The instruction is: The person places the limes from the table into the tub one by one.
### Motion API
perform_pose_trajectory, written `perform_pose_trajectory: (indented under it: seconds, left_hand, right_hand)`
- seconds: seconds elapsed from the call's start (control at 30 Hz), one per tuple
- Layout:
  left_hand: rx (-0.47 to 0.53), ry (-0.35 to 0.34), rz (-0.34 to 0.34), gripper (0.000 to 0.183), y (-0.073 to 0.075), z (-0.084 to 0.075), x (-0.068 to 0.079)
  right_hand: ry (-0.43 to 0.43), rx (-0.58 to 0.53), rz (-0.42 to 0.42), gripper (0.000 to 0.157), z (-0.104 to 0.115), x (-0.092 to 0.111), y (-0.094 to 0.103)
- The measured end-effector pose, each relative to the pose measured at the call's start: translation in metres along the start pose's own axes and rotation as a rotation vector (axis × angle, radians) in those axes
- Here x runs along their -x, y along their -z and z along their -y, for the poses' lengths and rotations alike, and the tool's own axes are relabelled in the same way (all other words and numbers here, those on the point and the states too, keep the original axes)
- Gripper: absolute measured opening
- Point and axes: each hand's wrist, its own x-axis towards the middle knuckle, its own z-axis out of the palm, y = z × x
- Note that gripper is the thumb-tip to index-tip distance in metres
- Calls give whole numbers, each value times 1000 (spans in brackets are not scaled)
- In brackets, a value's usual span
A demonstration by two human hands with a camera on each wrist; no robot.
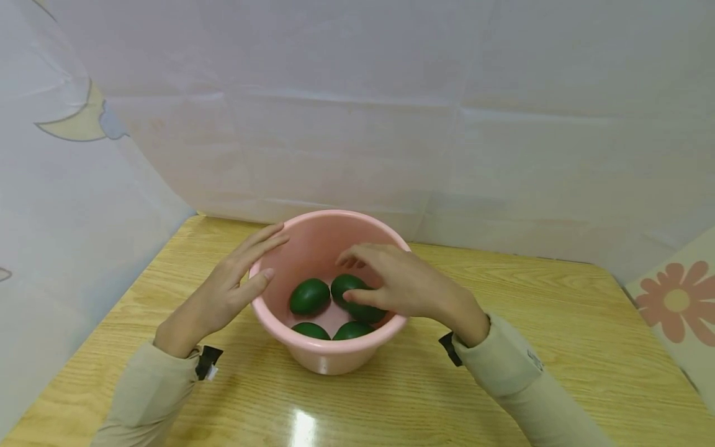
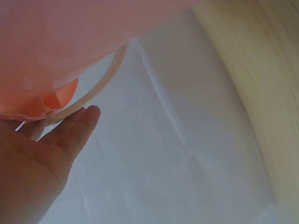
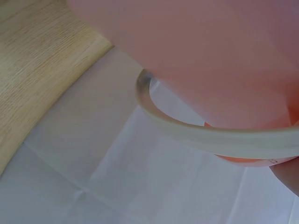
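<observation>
A pink plastic bucket [image 1: 329, 360] stands on the table, with several smooth, dark green avocados [image 1: 310, 297] on its floor. My left hand [image 1: 223, 288] lies at the bucket's left rim, its fingers extended along it and the thumb over the edge. In the left wrist view, those fingers are beside the pale bucket handle [image 2: 96, 88]. Over the right side of the opening reaches my right hand [image 1: 404, 282], fingers loosely bent above the avocados and holding nothing. It partly covers the avocados on the right. The right wrist view shows the handle [image 3: 210, 140] hanging beside the bucket wall.
The bucket is on a light wood-grain table [image 1: 503, 372]. Behind it hangs a pale, creased cloth backdrop [image 1: 357, 124], with a moon print [image 1: 78, 121] at the left and a flower print [image 1: 677, 301] at the right. Both sleeves carry black straps [image 1: 208, 362].
</observation>
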Motion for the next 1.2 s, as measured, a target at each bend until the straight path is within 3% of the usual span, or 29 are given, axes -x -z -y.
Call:
perform_pose_trajectory:
  seconds: [0.73, 1.2]
  left_hand:
    - [-20, -11, -2, 50, 0, 3, -2]
    - [-103, 43, -17, 53, 7, -1, -2]
  right_hand:
    - [20, 2, -73, 38, -2, 1, -1]
    - [-20, -38, -183, 39, -6, 3, 2]
